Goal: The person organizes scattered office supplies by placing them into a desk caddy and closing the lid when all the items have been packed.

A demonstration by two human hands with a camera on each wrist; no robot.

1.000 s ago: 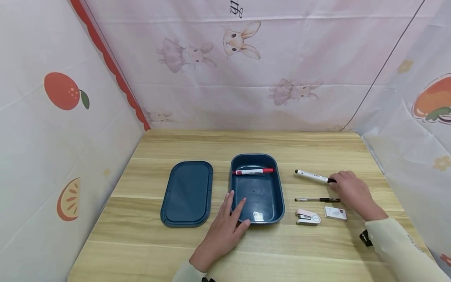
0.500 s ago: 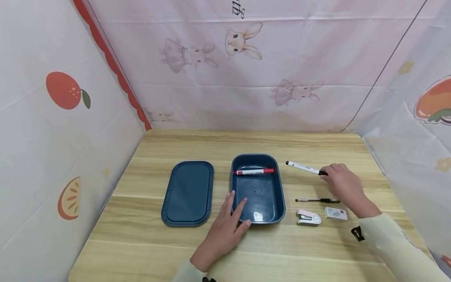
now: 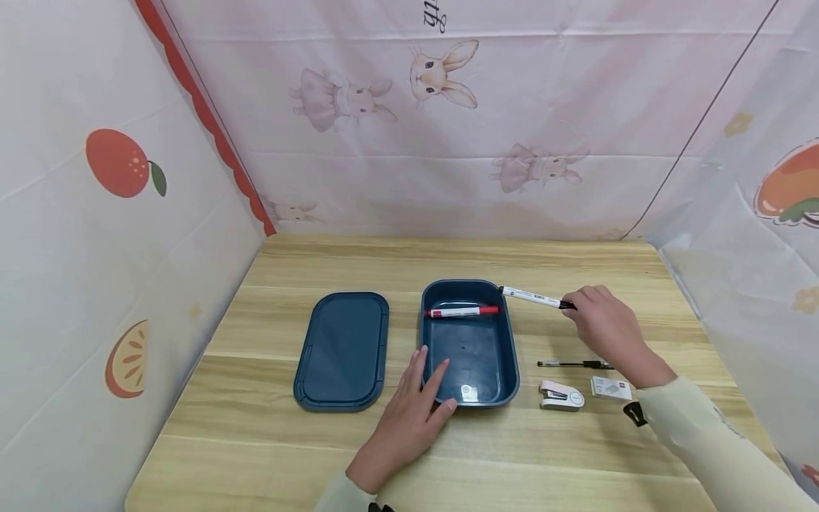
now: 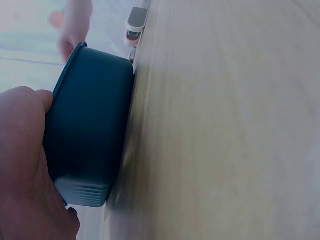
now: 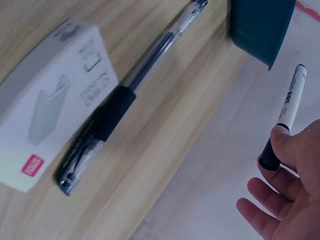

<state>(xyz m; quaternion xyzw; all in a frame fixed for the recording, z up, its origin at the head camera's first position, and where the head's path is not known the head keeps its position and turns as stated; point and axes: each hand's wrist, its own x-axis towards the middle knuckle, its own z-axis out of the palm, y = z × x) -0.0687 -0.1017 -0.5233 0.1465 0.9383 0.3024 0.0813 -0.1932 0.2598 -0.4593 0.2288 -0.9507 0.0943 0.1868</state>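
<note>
My right hand (image 3: 604, 328) pinches a white marker (image 3: 534, 297) by its black cap, thumb against fingers. In the right wrist view the marker (image 5: 292, 97) is raised off the table, and the other fingers are loosely bent. Its far end reaches the right rim of a dark blue plastic box (image 3: 514, 348) in the head view; whether it touches cannot be told. A red-capped marker (image 3: 462, 311) lies across the back of the box. My left hand (image 3: 406, 419) rests on the box's near-left rim with fingers extended; the left wrist view shows the thumb at the rim.
A flat dark blue lid (image 3: 341, 352) lies left of the box. To the right are a black gel pen (image 3: 569, 363), a small pink-and-white stapler (image 3: 561, 395) and a little white box (image 3: 611, 388) with a staple picture. Printed cloth walls (image 3: 358, 185) border the wooden table.
The right hand has lifted the black-capped marker from the table and carried it left, up to the box's right rim. The left hand stays on the box.
</note>
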